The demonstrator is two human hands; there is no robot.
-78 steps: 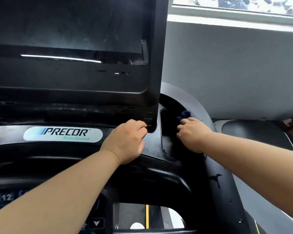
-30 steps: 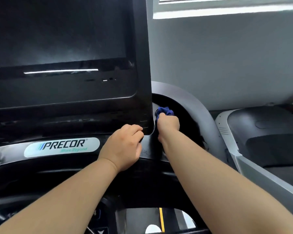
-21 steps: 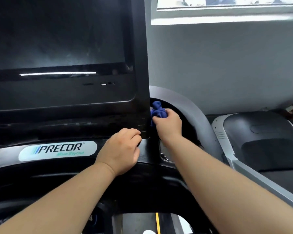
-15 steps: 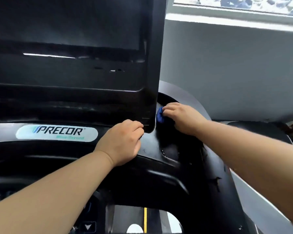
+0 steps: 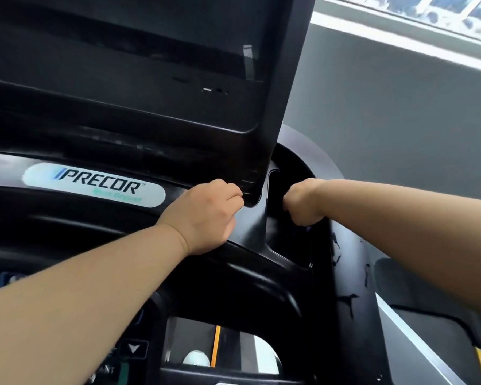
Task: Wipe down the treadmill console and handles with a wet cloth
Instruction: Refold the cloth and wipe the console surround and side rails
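Note:
The black treadmill console carries a dark screen and a white Precor label. My left hand rests on the console's top ledge below the screen's lower right corner, its fingers curled and holding nothing. To its right, my right hand is bent down into the recessed side tray. It grips the blue cloth, which is almost wholly hidden under the fist; only a dark blue sliver shows beneath it.
The screen's right edge stands just left of my right hand. The console's curved black side panel rises right of the tray. A neighbouring machine sits lower right before a grey wall. Control buttons lie bottom left.
My right hand has dropped from the upper tray rim beside the screen's edge down into the tray, and the cloth is now nearly covered by it. My left hand has stayed put.

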